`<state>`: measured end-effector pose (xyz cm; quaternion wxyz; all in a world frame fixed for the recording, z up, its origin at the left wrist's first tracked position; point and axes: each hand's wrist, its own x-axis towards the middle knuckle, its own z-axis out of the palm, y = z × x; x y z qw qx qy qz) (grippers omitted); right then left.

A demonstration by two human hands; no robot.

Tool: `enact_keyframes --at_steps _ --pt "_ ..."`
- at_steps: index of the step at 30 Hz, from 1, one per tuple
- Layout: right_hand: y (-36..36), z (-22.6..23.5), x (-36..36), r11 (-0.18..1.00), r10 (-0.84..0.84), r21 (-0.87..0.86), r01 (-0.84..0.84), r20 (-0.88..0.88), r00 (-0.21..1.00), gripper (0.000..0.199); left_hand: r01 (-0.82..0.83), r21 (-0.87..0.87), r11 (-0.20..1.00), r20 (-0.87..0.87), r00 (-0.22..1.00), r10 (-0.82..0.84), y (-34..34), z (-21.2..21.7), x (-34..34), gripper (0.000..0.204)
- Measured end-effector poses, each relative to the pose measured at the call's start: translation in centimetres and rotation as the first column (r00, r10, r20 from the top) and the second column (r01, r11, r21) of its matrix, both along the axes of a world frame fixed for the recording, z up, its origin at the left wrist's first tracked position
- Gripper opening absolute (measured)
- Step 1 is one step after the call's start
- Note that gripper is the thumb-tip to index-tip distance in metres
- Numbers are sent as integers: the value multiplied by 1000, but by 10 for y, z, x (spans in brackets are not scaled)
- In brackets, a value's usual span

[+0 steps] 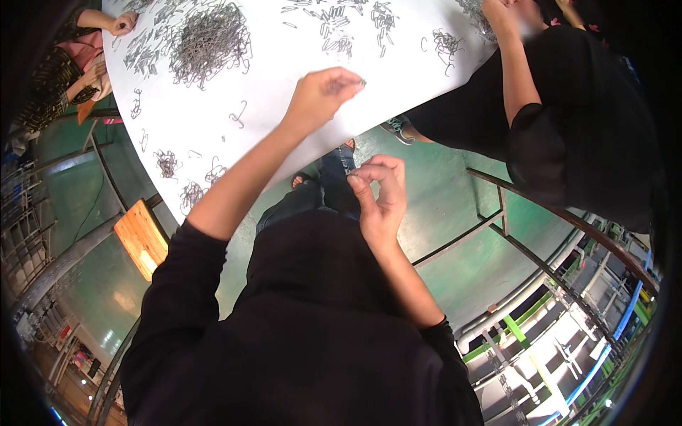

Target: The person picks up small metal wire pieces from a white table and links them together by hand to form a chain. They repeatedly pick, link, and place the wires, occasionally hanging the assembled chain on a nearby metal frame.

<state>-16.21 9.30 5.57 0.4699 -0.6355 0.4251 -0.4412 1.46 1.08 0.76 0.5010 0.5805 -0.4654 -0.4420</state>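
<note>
My left hand (320, 101) is over the near part of the white table (277, 42), thumb and fingers pinched together. A tiny dark bit shows at its fingertips, too small to name. My right hand (381, 202) is held in front of me, off the table's near edge, with thumb and index finger closed together; what they hold, if anything, I cannot make out. Beyond my left hand lies a big tangled heap of dark, bent wire hooks (209, 46). A few loose hooks (239, 115) lie nearer, and a small clump of hooks (166, 163) sits close to the left edge.
More hooks (334, 25) are scattered at the far side, with another clump of hooks (446, 47) at the right. One person's hand (123, 24) is at the left edge; a person in black (561, 121) works at the right. A wooden stool (141, 238) stands lower left.
</note>
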Motion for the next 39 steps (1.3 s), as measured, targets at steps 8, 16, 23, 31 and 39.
enact_keyframes --at_steps 8,16,23,31,39 --pt "29 -5 22 999 -31 -21 31 12 999 10 -55 187 981 -369 921 122 124 72 -9 13" --pt "57 -16 40 996 67 -63 -69 -29 997 12 -149 -61 987 -106 984 142 178 70 3 8" --pt "14 -34 56 962 273 73 -264 -245 930 11 -236 -77 969 31 971 238 213 67 13 11" --pt "-43 -83 208 905 353 165 -392 -806 475 16 -333 -84 939 24 942 336 228 61 13 10" --pt "-51 -82 195 923 284 34 -384 -734 618 16 -351 -59 935 60 933 354 228 61 12 12"
